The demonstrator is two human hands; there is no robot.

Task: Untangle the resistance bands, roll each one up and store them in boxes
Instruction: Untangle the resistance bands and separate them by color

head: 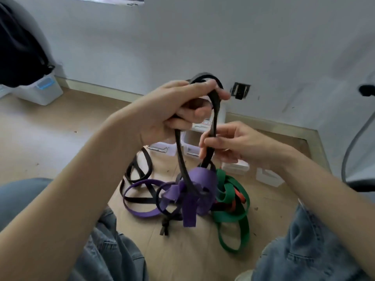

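- Hands are raised over the wooden floor, lifting a narrow black rubber resistance band up out of the tangle, probably so its path through the knot can be traced.
- The left hand is closed around the band's top loop, which arches over its fingers; this keeps the strand taut and high.
- The right hand, lower and to the right, pinches the descending strand narrowly between thumb and fingertips, seemingly to feed or slide it free.
- Below, the black band runs into the wide purple band, whose folds wrap it; the green band and a thin orange band lie twisted together just right of it.
- More black loops lie on the floor to the left.
- White plastic boxes wait on the far side, behind the hands, for storage.
- Untangling looks early: nothing is rolled yet.
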